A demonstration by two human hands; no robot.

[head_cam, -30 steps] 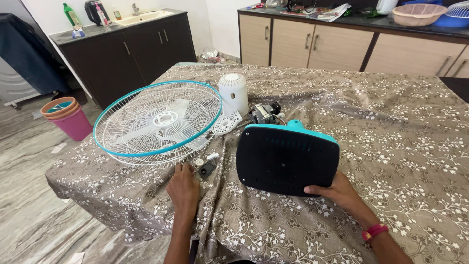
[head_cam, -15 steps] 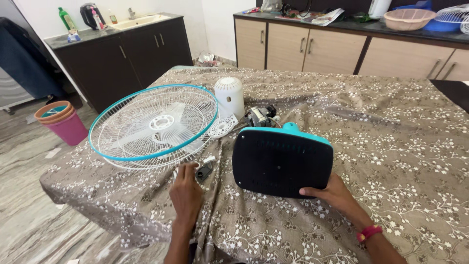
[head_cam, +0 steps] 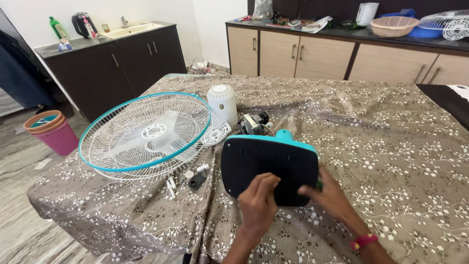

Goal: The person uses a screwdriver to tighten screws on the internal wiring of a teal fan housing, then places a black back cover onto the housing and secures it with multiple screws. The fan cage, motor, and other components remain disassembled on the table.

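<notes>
A fan base (head_cam: 268,164), black underneath with a teal rim, stands tilted on edge on the brown flowered tablecloth (head_cam: 391,146). My right hand (head_cam: 328,195) grips its lower right edge. My left hand (head_cam: 259,200) rests with fingertips against its black underside; whether it holds a small part I cannot tell. To the left lies a white wire fan grille with a teal ring (head_cam: 144,132). Small loose parts (head_cam: 188,180) lie on the cloth below the grille. A white motor cover (head_cam: 222,104) and a bare motor (head_cam: 254,123) stand behind the base.
A stack of pink and orange buckets (head_cam: 49,131) stands on the floor at left. Dark cabinets with a sink (head_cam: 112,58) and beige cabinets (head_cam: 303,51) line the back walls. Another fan grille (head_cam: 447,24) and a basin (head_cam: 393,25) lie on the counter.
My left hand has left the small parts beside the grille and moved right onto the black underside of the base. My right hand has slid slightly along the base's lower edge.
</notes>
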